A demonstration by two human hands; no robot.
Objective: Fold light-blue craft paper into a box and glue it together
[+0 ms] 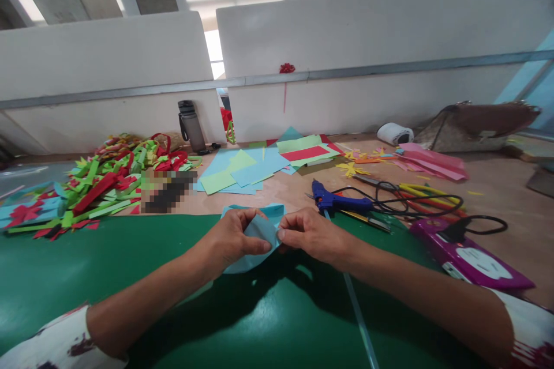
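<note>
Paper: blue sheet (272, 211), partly folded, over the far edge of the green mat (86, 277), between both hands.
Left hand (234, 239): fingers closed on the paper's left part, thumb on top.
Right hand (311, 233): fingertips pinched on its right edge, touching the left thumb.
Nearer hand: neither; both grip it.
Beyond: glue gun (333, 200), near the right hand.

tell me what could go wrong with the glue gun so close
The left hand and right hand pinch the light blue paper at one fold; an uneven pull might tear it or skew the crease. The glue gun lies just beyond the right hand, its black cord looped nearby; a wrist could snag it or touch the nozzle.
</note>
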